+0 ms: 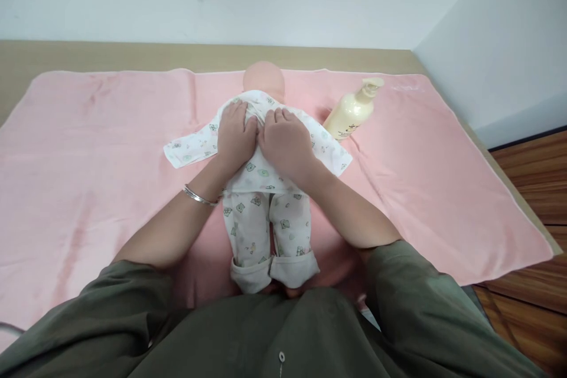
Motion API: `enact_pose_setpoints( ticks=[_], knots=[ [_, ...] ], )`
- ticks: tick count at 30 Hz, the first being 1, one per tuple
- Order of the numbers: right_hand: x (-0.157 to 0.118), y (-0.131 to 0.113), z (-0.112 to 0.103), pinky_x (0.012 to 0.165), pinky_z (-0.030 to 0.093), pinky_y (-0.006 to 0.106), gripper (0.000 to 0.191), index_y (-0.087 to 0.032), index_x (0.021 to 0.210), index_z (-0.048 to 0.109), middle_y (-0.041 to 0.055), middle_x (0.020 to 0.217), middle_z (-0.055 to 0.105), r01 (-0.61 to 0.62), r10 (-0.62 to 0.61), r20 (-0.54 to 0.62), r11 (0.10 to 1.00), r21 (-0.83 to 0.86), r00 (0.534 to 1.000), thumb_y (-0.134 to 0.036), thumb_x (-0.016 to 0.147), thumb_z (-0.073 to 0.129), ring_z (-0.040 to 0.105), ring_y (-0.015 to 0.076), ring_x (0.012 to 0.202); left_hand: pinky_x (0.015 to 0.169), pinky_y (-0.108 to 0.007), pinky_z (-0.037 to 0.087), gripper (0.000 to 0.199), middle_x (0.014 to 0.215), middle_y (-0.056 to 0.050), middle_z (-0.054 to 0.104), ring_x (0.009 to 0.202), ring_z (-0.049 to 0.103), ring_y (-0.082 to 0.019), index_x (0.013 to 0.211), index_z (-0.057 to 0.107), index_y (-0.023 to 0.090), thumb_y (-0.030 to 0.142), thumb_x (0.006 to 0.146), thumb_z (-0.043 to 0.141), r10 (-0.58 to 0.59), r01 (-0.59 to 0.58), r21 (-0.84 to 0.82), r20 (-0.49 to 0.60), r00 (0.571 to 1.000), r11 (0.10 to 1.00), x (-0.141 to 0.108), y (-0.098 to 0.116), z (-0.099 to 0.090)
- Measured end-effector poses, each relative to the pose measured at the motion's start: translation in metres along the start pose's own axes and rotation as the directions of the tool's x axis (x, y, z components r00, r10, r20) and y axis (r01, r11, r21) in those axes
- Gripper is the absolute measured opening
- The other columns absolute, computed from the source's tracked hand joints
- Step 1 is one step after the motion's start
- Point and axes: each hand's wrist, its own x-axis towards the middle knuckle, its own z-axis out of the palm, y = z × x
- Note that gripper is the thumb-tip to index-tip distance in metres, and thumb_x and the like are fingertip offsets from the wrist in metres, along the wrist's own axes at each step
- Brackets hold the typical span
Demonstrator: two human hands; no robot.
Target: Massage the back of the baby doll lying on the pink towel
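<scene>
A baby doll (pixel 264 78) lies with its head away from me, dressed in a white printed top (pixel 261 176) and white printed trousers (pixel 290 224) with turned-up cuffs. Both sleeves of the top spread out to the sides. My left hand (pixel 237 134) rests on the left side of the chest, its thumb and fingers pressed against the fabric near the middle. Beside it, my right hand (pixel 286 139) has its fingers bent onto the top, the thumb close to my left thumb. The fabric gathers between the two hands. The doll's face is not visible.
A pink sheet (pixel 443 189) covers most of the wooden table (pixel 133 54). A cream pump bottle (pixel 352 111) lies tilted right of the doll, near the sleeve. White walls rise behind and at the right; brown wooden panels (pixel 531 183) stand at the far right.
</scene>
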Motion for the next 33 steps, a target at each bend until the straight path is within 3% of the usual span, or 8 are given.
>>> enact_pose_setpoints(
  ticks=[6,10,15,21,25,27,29,33],
  knots=[
    [0.022,0.021,0.012,0.121,0.046,0.047,0.044,-0.004,0.129,0.063,0.0205,0.14,0.065,-0.04,0.046,-0.024,0.977,0.212,0.999,-0.026,0.106,0.033,0.057,0.0321,0.137,0.137,-0.054,0.025,0.05,0.156,-0.019,0.055,0.156,0.041,-0.034,0.137,0.061,0.012,0.04,0.101,0.04,0.042,-0.044,0.035,0.045,0.998,0.998,-0.015,0.02,-0.005],
    [0.04,0.038,0.02,0.12,0.045,0.051,0.043,-0.003,0.123,0.062,0.0213,0.133,0.066,-0.099,0.113,-0.039,0.96,0.262,0.993,-0.026,0.105,0.031,0.058,0.033,0.131,0.135,-0.056,0.027,0.053,0.157,-0.02,0.055,0.156,0.042,-0.035,0.141,0.06,0.008,0.035,0.099,0.042,0.111,-0.115,0.089,0.046,0.993,0.989,-0.026,0.029,-0.003],
    [0.032,0.028,0.023,0.124,0.039,0.056,0.047,-0.002,0.133,0.059,0.0223,0.141,0.062,-0.087,0.108,-0.073,0.965,0.249,0.992,-0.029,0.107,0.031,0.056,0.0345,0.135,0.136,-0.055,0.025,0.054,0.161,-0.018,0.051,0.159,0.038,-0.034,0.143,0.06,0.011,0.034,0.096,0.046,0.09,-0.091,0.033,0.032,0.995,0.995,-0.017,0.016,0.0],
    [0.012,0.006,0.006,0.132,0.029,0.057,0.058,0.004,0.157,0.039,0.0271,0.161,0.043,-0.11,0.108,0.022,0.978,0.177,0.994,-0.024,0.106,0.034,0.037,0.039,0.156,0.138,-0.052,0.019,0.058,0.165,-0.014,0.048,0.16,0.035,-0.032,0.147,0.057,0.016,0.041,0.094,0.053,0.081,-0.08,-0.055,0.008,0.997,0.995,0.0,-0.009,0.004],
    [0.008,0.01,-0.016,0.127,0.041,0.053,0.049,-0.009,0.147,0.055,0.0194,0.16,0.049,-0.01,-0.009,0.069,0.961,0.276,0.998,-0.019,0.104,0.036,0.045,0.034,0.152,0.135,-0.052,0.028,0.056,0.16,-0.014,0.053,0.155,0.043,-0.032,0.144,0.059,0.016,0.036,0.093,0.051,0.06,-0.063,-0.071,-0.051,0.997,0.995,-0.002,-0.01,0.008],
    [0.01,0.015,-0.025,0.125,0.045,0.049,0.045,-0.014,0.137,0.063,0.0134,0.16,0.05,0.018,-0.024,0.012,0.937,0.348,1.0,-0.018,0.102,0.035,0.049,0.0292,0.149,0.134,-0.052,0.031,0.053,0.157,-0.013,0.057,0.152,0.046,-0.031,0.142,0.061,0.017,0.035,0.093,0.049,0.063,-0.068,-0.08,-0.072,0.995,0.994,-0.004,-0.008,0.008],
    [0.012,0.018,-0.026,0.13,0.039,0.047,0.047,-0.015,0.141,0.06,0.011,0.167,0.041,-0.006,0.035,-0.072,0.929,0.369,0.997,-0.017,0.1,0.036,0.042,0.0268,0.155,0.132,-0.05,0.034,0.051,0.154,-0.012,0.06,0.149,0.05,-0.03,0.138,0.063,0.017,0.035,0.093,0.048,0.065,-0.073,-0.087,-0.093,0.994,0.994,-0.005,-0.007,0.007],
    [0.013,0.012,-0.003,0.136,0.026,0.053,0.055,-0.01,0.153,0.047,0.0137,0.172,0.032,-0.065,0.12,-0.148,0.94,0.336,0.982,-0.019,0.099,0.039,0.026,0.0279,0.164,0.13,-0.046,0.038,0.049,0.15,-0.013,0.063,0.144,0.055,-0.028,0.134,0.066,0.015,0.034,0.093,0.046,0.073,-0.087,-0.102,-0.132,0.989,0.991,-0.006,-0.008,0.007]
  ],
)
